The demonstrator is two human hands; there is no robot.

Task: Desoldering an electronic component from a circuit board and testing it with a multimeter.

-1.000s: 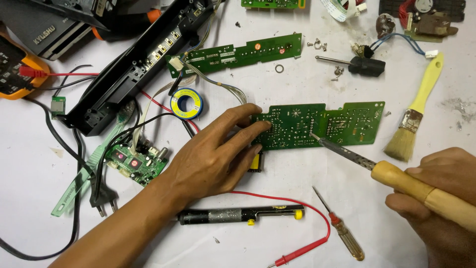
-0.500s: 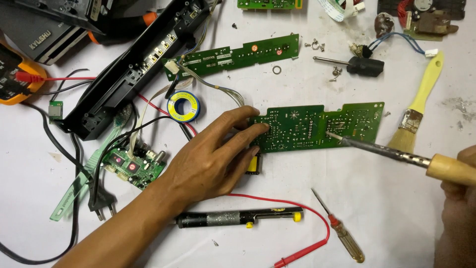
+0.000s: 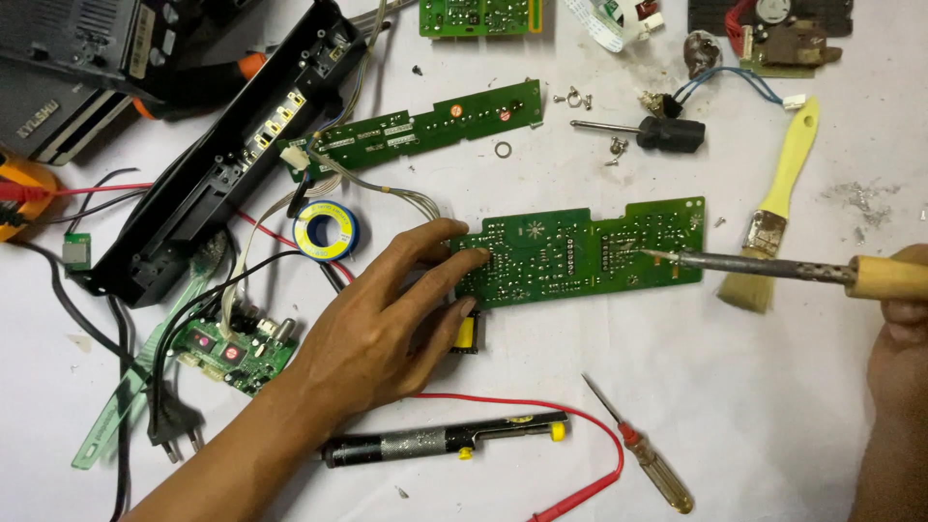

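The left hand [image 3: 387,329] lies flat with fingers spread, released rather than gripping, its fingertips [image 3: 474,256] pressing the left end of the long green printed circuit board [image 3: 580,253] that rests solder side up on the white table [image 3: 773,406], near the middle of the view. The right hand [image 3: 904,338] sits at the right edge, mostly cut off, fingers clenched around the wooden handle of the soldering iron [image 3: 773,266]; its metal tip touches the board's right half. Just beside the board's right end lies a yellow-handled flat brush [image 3: 773,208], under the iron's shaft. Below the board there is open table, bounded lower down by the black desoldering pump [image 3: 445,440], a red test lead [image 3: 580,454] and a small amber-handled screwdriver [image 3: 643,459]. A blue-and-yellow solder spool [image 3: 326,230] sits left of the fingertips
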